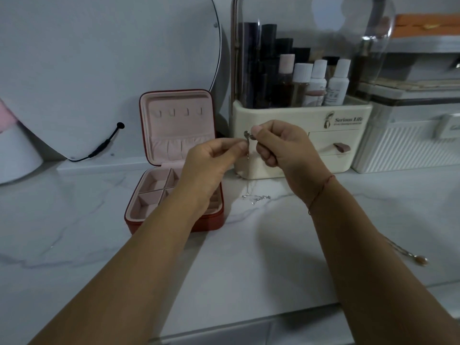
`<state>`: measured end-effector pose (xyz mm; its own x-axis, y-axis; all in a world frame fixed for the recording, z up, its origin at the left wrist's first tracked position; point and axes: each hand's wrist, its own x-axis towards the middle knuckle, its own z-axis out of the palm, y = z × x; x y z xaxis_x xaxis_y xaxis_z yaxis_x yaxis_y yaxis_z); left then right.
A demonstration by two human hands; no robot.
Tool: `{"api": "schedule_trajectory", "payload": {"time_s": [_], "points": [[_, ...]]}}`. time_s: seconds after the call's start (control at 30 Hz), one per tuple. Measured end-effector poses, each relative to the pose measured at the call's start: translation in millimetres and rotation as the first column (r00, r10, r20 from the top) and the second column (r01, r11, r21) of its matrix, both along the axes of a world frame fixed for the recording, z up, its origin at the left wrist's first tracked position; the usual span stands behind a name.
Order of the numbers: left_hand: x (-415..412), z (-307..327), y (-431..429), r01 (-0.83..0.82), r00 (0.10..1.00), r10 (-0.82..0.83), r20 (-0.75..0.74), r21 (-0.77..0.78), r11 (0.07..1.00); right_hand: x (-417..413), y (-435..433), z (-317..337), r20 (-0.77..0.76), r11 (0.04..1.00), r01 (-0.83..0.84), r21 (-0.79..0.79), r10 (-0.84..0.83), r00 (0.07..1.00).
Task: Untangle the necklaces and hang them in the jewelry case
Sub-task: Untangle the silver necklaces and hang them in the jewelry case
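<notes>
Both pairs of fingers (237, 146) are pinched together on one small knot of metal. The left hand (211, 160) comes in from below-left and the right hand (281, 145) from the right, thumb tips nearly touching. What they clamp is the top of a necklace (247, 140), whose short visible end hangs straight down between the hands. A very faint thread of chain seems to run on down to a little silver heap (255, 198) on the worktop (249, 265) directly beneath, though it is too fine to be sure. The jewelry case (151, 135) stands open to the left, its upright lid carrying a row of bare hooks (179, 112). These sit left of the pinch and a little above it, so the left hand is nearer. A second necklace (408, 252) lies well apart, by the right forearm.
</notes>
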<state>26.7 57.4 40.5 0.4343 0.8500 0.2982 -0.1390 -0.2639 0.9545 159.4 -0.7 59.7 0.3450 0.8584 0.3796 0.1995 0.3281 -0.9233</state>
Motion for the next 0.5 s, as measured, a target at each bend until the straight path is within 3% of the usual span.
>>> {"api": "schedule_trajectory", "payload": {"time_s": [0.5], "points": [[0.4,-1.7,4.9,-0.011,0.999,0.013,0.041,-0.053,0.999,4.2,5.3,-5.8,-0.003,0.998,-0.064,-0.029,0.064,0.998]]}}
